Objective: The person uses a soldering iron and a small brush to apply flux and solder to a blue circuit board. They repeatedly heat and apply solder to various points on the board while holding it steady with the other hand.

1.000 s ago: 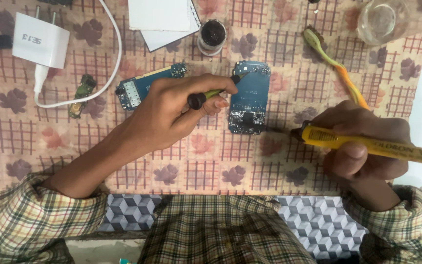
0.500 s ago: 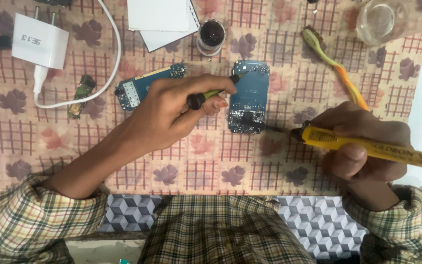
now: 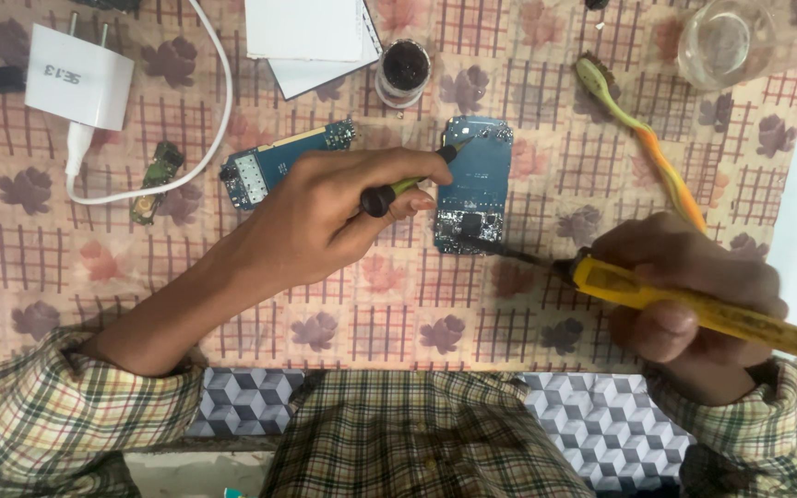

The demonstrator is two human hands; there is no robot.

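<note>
My left hand (image 3: 334, 212) grips a small green-handled tool (image 3: 412, 183) whose tip rests on the upper left corner of a blue circuit board (image 3: 472, 184) lying upright on the patterned cloth. My right hand (image 3: 684, 295) holds a yellow soldering iron (image 3: 694, 309); its dark tip touches the metal area at the board's lower edge. A second blue circuit board (image 3: 279, 164) lies tilted just left of my left hand, partly hidden by it.
A white charger plug (image 3: 80, 78) with a looping white cable (image 3: 205, 138) sits far left beside a small green part (image 3: 154, 180). White paper (image 3: 311, 41), a small dark jar (image 3: 405, 69), a toothbrush (image 3: 643, 134) and a clear glass (image 3: 726, 41) line the back.
</note>
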